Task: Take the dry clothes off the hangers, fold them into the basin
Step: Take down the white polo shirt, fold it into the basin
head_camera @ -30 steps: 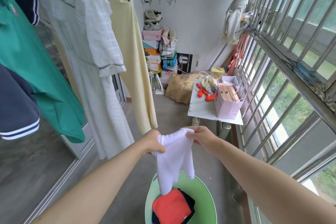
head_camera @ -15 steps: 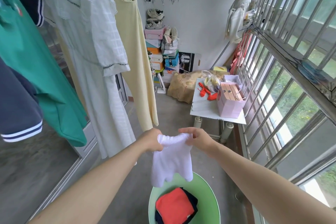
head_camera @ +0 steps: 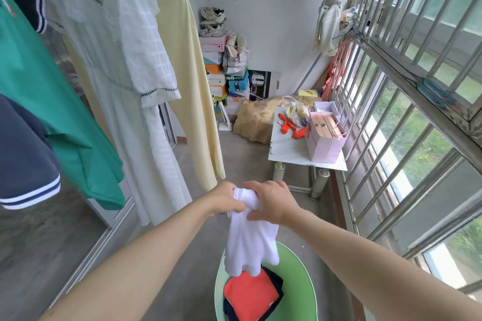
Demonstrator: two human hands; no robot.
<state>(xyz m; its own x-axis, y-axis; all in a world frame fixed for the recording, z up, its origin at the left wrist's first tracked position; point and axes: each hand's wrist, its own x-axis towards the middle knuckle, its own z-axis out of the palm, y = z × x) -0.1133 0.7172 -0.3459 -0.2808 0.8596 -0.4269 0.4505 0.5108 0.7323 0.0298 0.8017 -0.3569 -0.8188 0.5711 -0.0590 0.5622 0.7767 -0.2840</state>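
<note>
White dress (head_camera: 135,86), yellow dress (head_camera: 193,86): two, hung left beside one green shirt (head_camera: 52,101). One table (head_camera: 287,150) at right. One green basin (head_camera: 302,281) below, one folded red garment (head_camera: 250,292) inside. One white garment (head_camera: 250,242) bunched above basin, gripped by left hand (head_camera: 224,199) and right hand (head_camera: 273,203).

Soft white cloth garment (head_camera: 250,240), smooth green plastic basin (head_camera: 307,292), shiny metal window bars (head_camera: 396,101), rough concrete floor (head_camera: 245,161)

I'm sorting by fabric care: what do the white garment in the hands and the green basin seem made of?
White garment: soft, matte cloth, possibly cotton; it bunches and hangs limp where the left hand and right hand grip it. Green basin: likely plastic; smooth, evenly coloured wall with slight sheen.
</note>
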